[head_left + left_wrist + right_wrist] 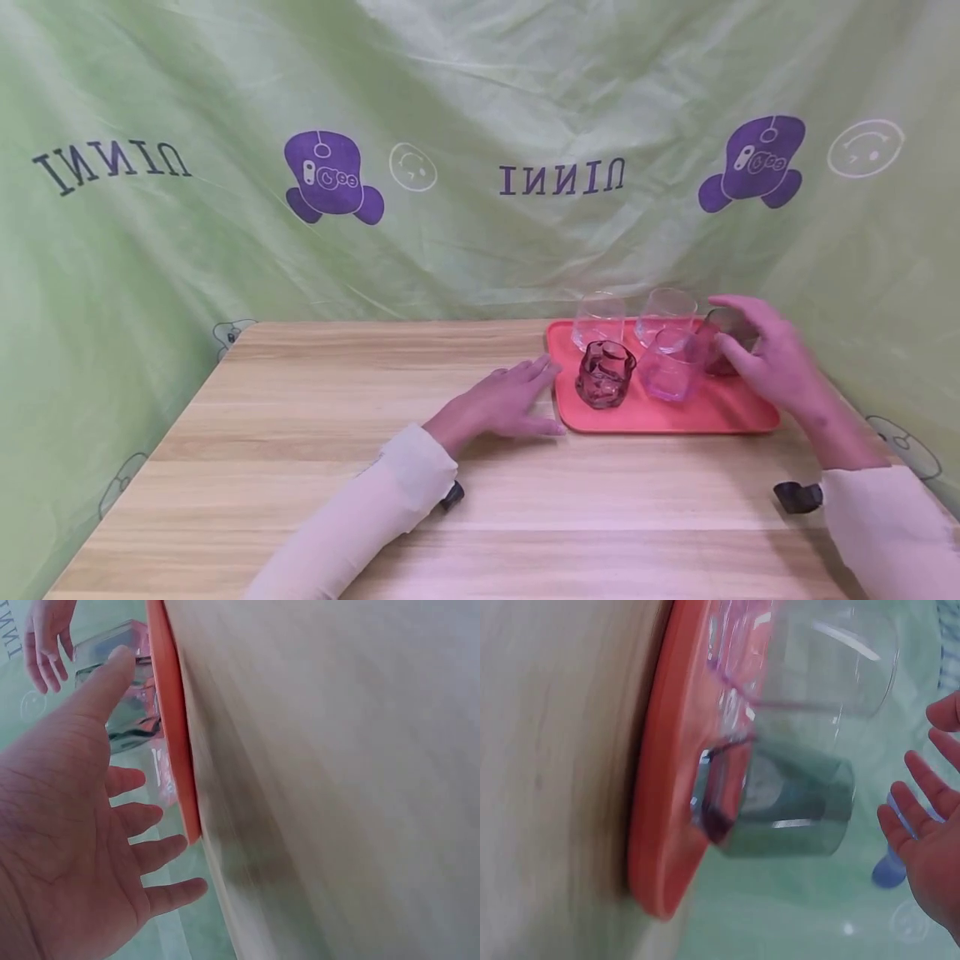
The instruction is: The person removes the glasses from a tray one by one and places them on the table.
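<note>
Red tray (723,416) at table (300,392)'s 2 o'clock, grey-green glass (795,799) at tray's 2. Right hand (783,358) released beside it; left hand (513,402) loose, tray's 9. Backdrop lettering (562,177): inverted, "INNI" legible.

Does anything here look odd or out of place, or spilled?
Yes, the green cloth at the back: its lettering has backward Ns, as if hung wrongly. The glasses on the red tray stand upright, with no visible spill.

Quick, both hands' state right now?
Left hand: open, holding nothing, by the left edge of the red tray.
Right hand: open, holding nothing, near the grey glass.
</note>
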A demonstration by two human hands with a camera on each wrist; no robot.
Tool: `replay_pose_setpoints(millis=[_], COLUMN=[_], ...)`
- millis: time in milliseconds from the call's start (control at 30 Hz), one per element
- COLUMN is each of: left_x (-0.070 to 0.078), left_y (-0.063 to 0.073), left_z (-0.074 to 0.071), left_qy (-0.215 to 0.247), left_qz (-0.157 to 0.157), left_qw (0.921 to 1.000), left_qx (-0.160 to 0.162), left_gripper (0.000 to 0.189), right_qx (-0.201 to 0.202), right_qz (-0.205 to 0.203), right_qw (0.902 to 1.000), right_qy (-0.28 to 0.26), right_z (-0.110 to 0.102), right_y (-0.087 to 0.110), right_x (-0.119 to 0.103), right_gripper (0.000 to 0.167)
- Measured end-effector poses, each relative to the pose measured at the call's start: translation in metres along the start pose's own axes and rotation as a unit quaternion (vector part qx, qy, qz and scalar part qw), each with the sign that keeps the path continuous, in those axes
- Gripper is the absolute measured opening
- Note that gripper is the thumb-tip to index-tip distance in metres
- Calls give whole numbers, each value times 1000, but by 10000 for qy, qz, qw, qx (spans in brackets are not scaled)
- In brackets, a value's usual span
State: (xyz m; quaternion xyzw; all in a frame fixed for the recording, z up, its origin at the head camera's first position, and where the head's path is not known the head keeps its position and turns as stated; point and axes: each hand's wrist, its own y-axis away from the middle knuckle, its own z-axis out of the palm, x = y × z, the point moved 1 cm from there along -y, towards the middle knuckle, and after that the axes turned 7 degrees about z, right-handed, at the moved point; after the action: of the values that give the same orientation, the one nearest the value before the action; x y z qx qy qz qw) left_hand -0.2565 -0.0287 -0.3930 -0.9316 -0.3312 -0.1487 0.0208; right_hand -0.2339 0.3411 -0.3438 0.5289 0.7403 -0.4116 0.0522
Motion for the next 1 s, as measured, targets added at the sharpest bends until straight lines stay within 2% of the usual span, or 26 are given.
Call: replay_pose_setpoints(millis=[200,267,400,567,700,867,1000], left_x=[5,5,6,6,4,3,2], left_y=[-8,-10,-14,-19,-22,-22,-22], left_z=[4,4,4,3,5,5,5], left_qy=[-92,-87,7,110,126,131,130], left_qz=[-106,-178,-253,-249,-263,-301,-337], left_qw=[9998,9995,9993,9994,9994,9991,9989], left_qx=[-164,-242,-271,-203,-205,-261,-299], left_gripper=[95,93,91,90,91,93,94], right_qx=[64,-26,-267,-702,-1286,-1846,-2284], right_qz=[849,1153,1512,1773,2076,1970,1945], right_qw=[9964,9933,9881,9816,9697,9627,9537], right_qy=[18,-16,-87,-42,-18,194,218], right_z=[-11,-12,-15,-21,-22,-22,-19], right_y=[5,7,13,20,24,27,27], right_x=[19,26,43,60,73,83,88], right_gripper=[50,51,53,53,52,48,50])
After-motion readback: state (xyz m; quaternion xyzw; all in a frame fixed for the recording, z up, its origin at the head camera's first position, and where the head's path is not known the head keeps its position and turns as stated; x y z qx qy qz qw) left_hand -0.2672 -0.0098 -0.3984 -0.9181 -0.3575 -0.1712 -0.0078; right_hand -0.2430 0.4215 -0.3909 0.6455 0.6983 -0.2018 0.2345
